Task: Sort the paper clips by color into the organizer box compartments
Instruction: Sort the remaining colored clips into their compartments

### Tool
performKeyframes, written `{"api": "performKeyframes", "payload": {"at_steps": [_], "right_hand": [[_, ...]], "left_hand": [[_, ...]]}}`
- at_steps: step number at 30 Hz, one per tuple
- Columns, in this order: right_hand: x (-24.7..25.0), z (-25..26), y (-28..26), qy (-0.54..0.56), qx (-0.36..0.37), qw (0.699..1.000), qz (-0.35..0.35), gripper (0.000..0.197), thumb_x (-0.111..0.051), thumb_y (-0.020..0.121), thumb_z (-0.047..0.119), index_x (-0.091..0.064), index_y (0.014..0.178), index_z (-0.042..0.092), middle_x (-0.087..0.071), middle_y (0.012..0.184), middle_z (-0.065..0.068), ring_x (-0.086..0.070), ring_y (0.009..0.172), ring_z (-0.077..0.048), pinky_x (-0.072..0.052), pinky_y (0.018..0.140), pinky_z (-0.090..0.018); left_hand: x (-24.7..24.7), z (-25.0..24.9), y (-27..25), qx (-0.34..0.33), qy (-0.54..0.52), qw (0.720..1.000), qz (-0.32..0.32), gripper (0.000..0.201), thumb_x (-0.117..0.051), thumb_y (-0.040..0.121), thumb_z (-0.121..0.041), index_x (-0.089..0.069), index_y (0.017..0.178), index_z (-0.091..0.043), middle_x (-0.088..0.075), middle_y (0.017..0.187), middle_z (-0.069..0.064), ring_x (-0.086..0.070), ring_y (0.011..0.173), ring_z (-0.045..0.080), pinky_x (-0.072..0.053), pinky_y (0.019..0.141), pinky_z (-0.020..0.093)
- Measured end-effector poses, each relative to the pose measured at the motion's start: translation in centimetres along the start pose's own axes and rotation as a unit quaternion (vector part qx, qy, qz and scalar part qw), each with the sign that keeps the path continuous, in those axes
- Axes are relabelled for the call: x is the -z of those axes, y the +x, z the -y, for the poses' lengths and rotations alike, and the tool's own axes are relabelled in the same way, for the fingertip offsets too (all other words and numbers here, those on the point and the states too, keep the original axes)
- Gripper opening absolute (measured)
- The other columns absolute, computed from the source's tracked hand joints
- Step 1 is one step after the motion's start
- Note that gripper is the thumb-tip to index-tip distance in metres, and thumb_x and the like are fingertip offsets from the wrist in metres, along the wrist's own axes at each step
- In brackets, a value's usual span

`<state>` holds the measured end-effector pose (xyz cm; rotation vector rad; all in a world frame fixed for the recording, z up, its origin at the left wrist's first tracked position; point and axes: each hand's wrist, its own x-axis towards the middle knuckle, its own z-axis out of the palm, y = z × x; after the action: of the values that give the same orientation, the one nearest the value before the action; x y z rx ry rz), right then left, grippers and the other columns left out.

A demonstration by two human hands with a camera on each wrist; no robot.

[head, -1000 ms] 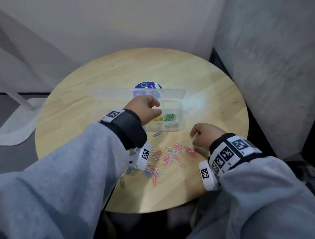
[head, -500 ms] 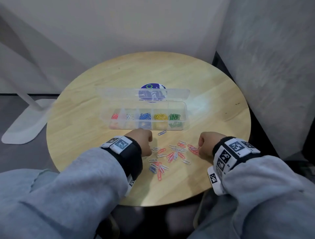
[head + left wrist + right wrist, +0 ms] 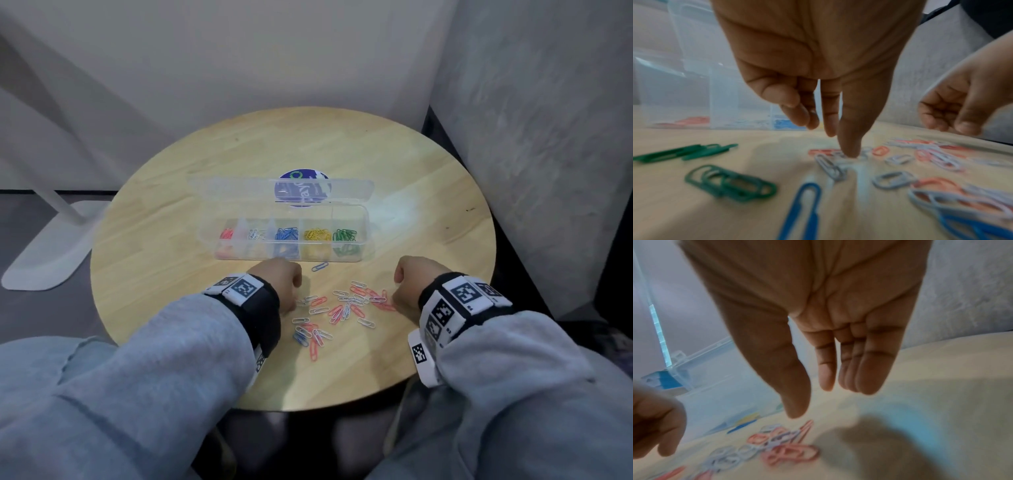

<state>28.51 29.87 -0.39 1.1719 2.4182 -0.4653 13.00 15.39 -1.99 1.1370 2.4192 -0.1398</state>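
The clear organizer box [image 3: 363, 219] lies open on the round table, with red, white, blue, yellow and green clips [image 3: 344, 235] in separate compartments. Loose red, white and blue paper clips [image 3: 342, 308] are scattered in front of it. My left hand [image 3: 281, 284] hangs over the pile's left side. In the left wrist view one fingertip [image 3: 849, 152] presses on a white clip [image 3: 830, 167], the thumb held apart. My right hand [image 3: 826, 402] hovers over the pile's right side with straight fingers, holding nothing. Green clips [image 3: 729, 186] lie under the left wrist.
A single blue clip [image 3: 319, 266] lies just before the box's front wall. The open lid [image 3: 239, 188] stands behind the box, over a round blue sticker [image 3: 303, 176]. Grey walls close in at the right and back. The wooden table [image 3: 428, 205] is bare around the box.
My left hand has come back from over the box to the loose pile and set a fingertip down. The right hand has stayed by the pile's right side.
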Motion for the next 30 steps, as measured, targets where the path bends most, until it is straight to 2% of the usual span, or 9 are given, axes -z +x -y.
{"api": "performKeyframes", "payload": {"at_steps": [2,6,12,17,20,22,25,27,30], "right_hand": [[0.0,-0.2,0.0,0.002,-0.012,1.0,0.022,0.031,-0.059,0.085,0.018,-0.059,0.114,0.01,-0.063,0.114,-0.008,-0.06,0.099,-0.024,-0.046,0.078,-0.028],[-0.6,0.7,1.2,-0.04,-0.01,0.995,0.091,0.025,-0.053,0.092,0.027,-0.059,0.109,0.011,-0.062,0.117,-0.009,-0.05,0.088,-0.024,-0.041,0.078,-0.027],[-0.8,1.7,1.7,-0.075,0.022,0.992,0.094,0.034,-0.058,0.088,0.022,-0.058,0.119,0.008,-0.063,0.121,-0.008,-0.06,0.109,-0.024,-0.048,0.093,-0.03],[-1.3,1.2,1.9,-0.02,0.061,0.997,0.048,0.019,-0.064,0.083,0.012,-0.054,0.098,0.018,-0.058,0.096,-0.001,-0.054,0.088,-0.021,-0.041,0.061,-0.023],[-1.3,1.1,1.8,0.003,0.052,0.998,0.043,0.026,-0.064,0.081,0.008,-0.048,0.097,0.021,-0.054,0.088,0.001,-0.052,0.085,-0.02,-0.041,0.06,-0.025],[-1.2,1.4,1.8,-0.019,0.047,0.998,0.043,0.028,-0.062,0.082,0.009,-0.054,0.108,0.014,-0.057,0.097,-0.002,-0.054,0.089,-0.021,-0.044,0.07,-0.026],[-1.2,1.9,1.7,-0.069,0.054,0.994,0.072,0.027,-0.056,0.088,0.013,-0.058,0.115,0.007,-0.062,0.114,-0.008,-0.052,0.092,-0.021,-0.046,0.084,-0.028],[-1.3,1.7,1.9,-0.022,0.047,0.996,0.068,0.004,-0.061,0.084,0.014,-0.06,0.087,0.016,-0.06,0.095,-0.005,-0.049,0.087,-0.02,-0.046,0.078,-0.027],[-0.8,1.1,1.7,0.07,0.025,0.996,0.047,0.024,-0.063,0.08,0.013,-0.048,0.063,0.022,-0.055,0.077,0.0,-0.053,0.071,-0.017,-0.042,0.059,-0.018]], "left_hand": [[0.4,0.5,-0.1,0.029,0.0,1.0,0.005,0.035,-0.066,0.079,-0.016,-0.057,0.113,-0.02,-0.058,0.112,0.002,-0.058,0.101,0.022,-0.04,0.073,0.025],[0.3,0.9,-0.2,0.049,0.002,0.998,0.029,0.023,-0.061,0.081,-0.011,-0.06,0.103,-0.017,-0.064,0.108,0.004,-0.059,0.092,0.022,-0.039,0.069,0.025],[0.2,0.5,0.0,0.032,-0.009,0.999,0.036,0.007,-0.059,0.083,-0.013,-0.057,0.083,-0.021,-0.06,0.09,-0.001,-0.054,0.083,0.018,-0.041,0.07,0.025],[-0.2,1.2,-0.5,0.041,-0.064,0.996,0.039,0.017,-0.057,0.077,-0.011,-0.051,0.064,-0.02,-0.057,0.074,-0.001,-0.055,0.074,0.02,-0.044,0.065,0.025],[0.1,1.9,-0.9,0.041,-0.145,0.988,0.023,0.021,-0.058,0.075,-0.01,-0.047,0.059,-0.019,-0.055,0.062,-0.002,-0.053,0.066,0.019,-0.045,0.063,0.026],[0.6,2.2,-1.0,0.032,-0.269,0.962,0.019,0.024,-0.057,0.078,-0.004,-0.046,0.06,-0.017,-0.056,0.06,0.001,-0.051,0.059,0.018,-0.043,0.056,0.022],[1.4,2.1,-1.0,0.036,-0.469,0.882,0.037,0.028,-0.045,0.085,0.009,-0.052,0.076,-0.016,-0.051,0.064,0.005,-0.048,0.054,0.014,-0.039,0.045,0.016],[1.7,1.6,-1.2,0.041,-0.541,0.838,0.058,0.035,-0.034,0.088,0.009,-0.056,0.082,-0.017,-0.044,0.063,0.003,-0.045,0.047,0.011,-0.035,0.044,0.015],[1.9,1.3,-1.5,0.042,-0.622,0.775,0.098,0.037,-0.023,0.086,0.007,-0.054,0.074,-0.011,-0.039,0.061,0.002,-0.041,0.04,0.009,-0.032,0.045,0.017]]}}
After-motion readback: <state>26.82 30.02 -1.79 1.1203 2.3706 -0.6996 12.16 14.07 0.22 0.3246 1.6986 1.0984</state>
